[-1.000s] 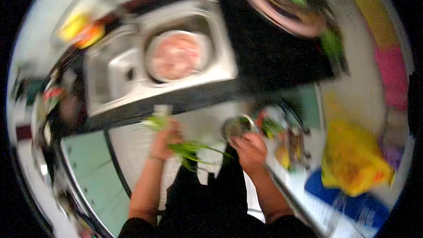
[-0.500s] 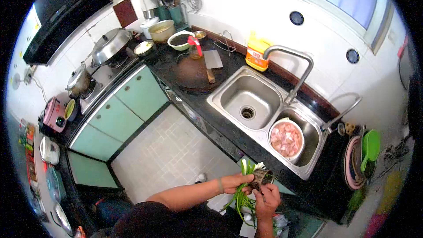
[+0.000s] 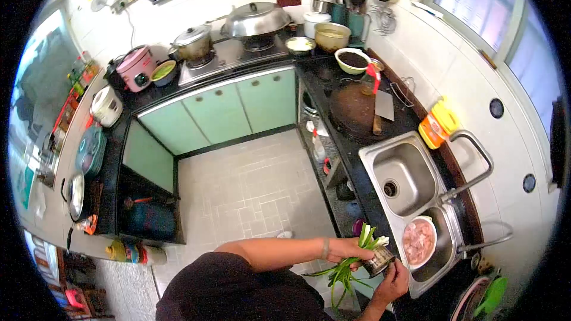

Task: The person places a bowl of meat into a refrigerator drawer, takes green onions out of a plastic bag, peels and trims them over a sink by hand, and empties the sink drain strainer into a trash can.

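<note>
My left hand (image 3: 350, 249) is closed around a bunch of scallions (image 3: 342, 274), white ends up and green leaves hanging below. Its thumb lies against a small brownish cylindrical container (image 3: 377, 264) with a patterned side, held tilted. At the container's lower right edge, my right hand (image 3: 392, 284) grips it with bent fingers. Both hands are in front of the counter, just left of a white bowl of cut raw meat (image 3: 419, 242) standing in the smaller sink basin. The inside of the container cannot be made out.
A larger sink basin (image 3: 404, 169) adjoins the smaller one. Beyond it, a cleaver (image 3: 383, 107) lies on a round chopping board (image 3: 354, 113). A yellow jug (image 3: 439, 123) stands behind the sink. Pots (image 3: 195, 44) sit on the stove, with a pink rice cooker (image 3: 135, 68) at left.
My view has swung left, so the stove and left counter show more fully. Both hands still hold the scallions and container, now beside the sink's meat bowl in the picture.
</note>
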Demonstrator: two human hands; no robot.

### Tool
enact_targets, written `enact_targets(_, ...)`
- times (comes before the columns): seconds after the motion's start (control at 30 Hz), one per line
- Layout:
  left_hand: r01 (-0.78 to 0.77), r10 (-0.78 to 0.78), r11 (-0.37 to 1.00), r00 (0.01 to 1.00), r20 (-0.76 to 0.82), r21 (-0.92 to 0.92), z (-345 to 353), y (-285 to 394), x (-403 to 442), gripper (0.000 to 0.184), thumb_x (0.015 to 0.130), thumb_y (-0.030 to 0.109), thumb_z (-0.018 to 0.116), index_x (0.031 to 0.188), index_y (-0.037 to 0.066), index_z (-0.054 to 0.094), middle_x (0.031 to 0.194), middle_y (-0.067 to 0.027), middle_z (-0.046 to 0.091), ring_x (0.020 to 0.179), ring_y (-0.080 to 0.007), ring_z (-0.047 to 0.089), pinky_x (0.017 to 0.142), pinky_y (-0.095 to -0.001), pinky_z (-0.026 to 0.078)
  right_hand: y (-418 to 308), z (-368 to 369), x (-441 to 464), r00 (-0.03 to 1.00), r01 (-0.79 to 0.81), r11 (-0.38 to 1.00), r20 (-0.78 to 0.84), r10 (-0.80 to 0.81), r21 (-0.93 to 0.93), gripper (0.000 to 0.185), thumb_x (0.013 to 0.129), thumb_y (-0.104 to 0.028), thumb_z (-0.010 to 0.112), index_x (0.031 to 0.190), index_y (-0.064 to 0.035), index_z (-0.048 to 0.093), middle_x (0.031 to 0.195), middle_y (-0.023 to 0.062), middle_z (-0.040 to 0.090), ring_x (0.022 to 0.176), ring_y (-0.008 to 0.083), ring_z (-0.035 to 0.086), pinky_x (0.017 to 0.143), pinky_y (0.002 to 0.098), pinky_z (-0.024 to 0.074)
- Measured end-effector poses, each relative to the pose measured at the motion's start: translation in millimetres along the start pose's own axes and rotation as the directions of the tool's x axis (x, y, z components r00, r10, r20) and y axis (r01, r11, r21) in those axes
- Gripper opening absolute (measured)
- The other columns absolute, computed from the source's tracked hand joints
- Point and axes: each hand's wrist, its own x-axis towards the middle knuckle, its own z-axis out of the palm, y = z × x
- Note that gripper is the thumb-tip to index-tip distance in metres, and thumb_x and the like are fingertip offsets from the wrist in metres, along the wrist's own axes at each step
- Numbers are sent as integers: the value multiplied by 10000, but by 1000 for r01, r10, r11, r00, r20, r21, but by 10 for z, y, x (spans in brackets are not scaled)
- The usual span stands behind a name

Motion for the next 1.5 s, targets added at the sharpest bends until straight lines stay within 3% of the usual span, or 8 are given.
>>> enact_targets(0.23,-144,151,987,980,-126,66,-111,115,-96,386,810,326,647,1072,82,503,824,13,521,544,-49,454,461,-206,419,-194,61,90,999,27,999,-19,-27,19,73,803,-48,569,818,22,584,729,131,564,649,273,542,594,354,425)
enact_targets(0.6,-101,39,976,951,-306,-191,-332,342,-81,308,840,348,600,1021,115,507,788,27,492,542,-60,460,566,-241,473,534,-394,-467,975,-160,984,-168,145,-79,106,824,-74,565,800,29,563,707,77,551,582,150,504,493,275,397)
enact_targets(0.8,-174,93,966,922,-376,-189,-452,394,-75,378,832,391,596,1089,142,475,841,20,499,572,-71,415,613,-268,442,920,-646,-1259,814,-548,835,-204,544,40,101,834,-95,566,792,-3,568,633,46,530,505,99,466,475,260,397)
enact_targets(1.03,-93,59,995,794,-605,-24,-555,327,-195,484,823,480,560,1094,90,468,889,-44,519,576,-118,443,572,-248,448,747,-826,-2427,568,-822,536,-213,795,-190,207,782,-210,583,705,-20,603,675,138,588,647,267,567,587,361,417)
enact_targets(1.13,-259,170,958,861,-479,-125,-716,305,-400,457,846,450,542,1082,66,470,872,-50,525,528,-95,392,526,-225,403,1506,-640,-3225,624,-774,534,-267,734,-341,164,760,-166,585,693,-18,607,709,176,597,694,329,584,598,400,436)
enact_targets(1.3,-96,24,981,923,-385,-170,-503,301,110,455,830,422,578,1078,52,482,848,-42,519,523,-86,377,508,-209,380,2010,-922,-3846,527,-799,292,-380,760,-525,108,761,-116,542,747,-37,614,717,187,596,711,353,590,610,423,463)
enact_targets(1.37,-80,4,983,911,-412,-168,-314,278,165,473,833,426,573,1082,35,478,800,-43,517,533,-88,387,505,-207,387,2370,-1003,-4281,670,-725,378,-465,578,-576,136,740,-68,530,852,-62,607,716,185,596,696,368,584,621,426,473)
enact_targets(1.5,-67,36,996,901,-432,-58,-198,236,208,487,831,436,571,1081,29,480,802,-47,527,540,-86,392,500,-202,386,2498,-1233,-4483,544,-802,253,-488,683,-541,218,733,-85,528,942,-93,590,727,178,603,689,372,585,611,430,474)
